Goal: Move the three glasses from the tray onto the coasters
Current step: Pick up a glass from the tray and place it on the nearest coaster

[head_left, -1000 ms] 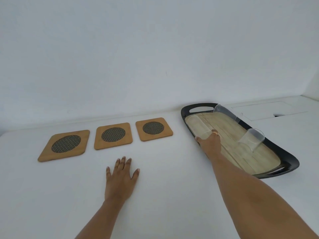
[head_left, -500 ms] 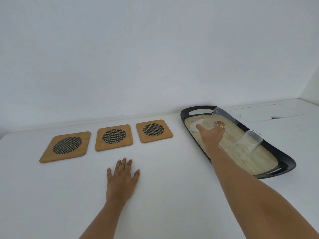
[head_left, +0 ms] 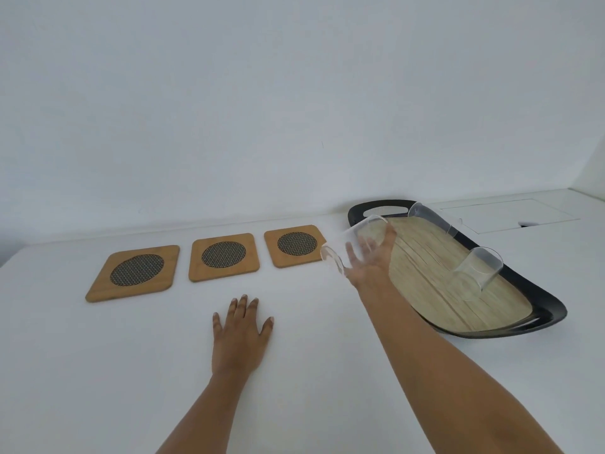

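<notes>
Here, a clear, tilted glass is gripped by the right hand; left hand lies flat, fingers spread.

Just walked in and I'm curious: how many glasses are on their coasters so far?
None yet. All three coasters are bare. The right hand holds the first glass, tilted, off the tray and close to the nearest coaster. Two glasses wait on the tray. The left hand lies flat on the table.
</notes>
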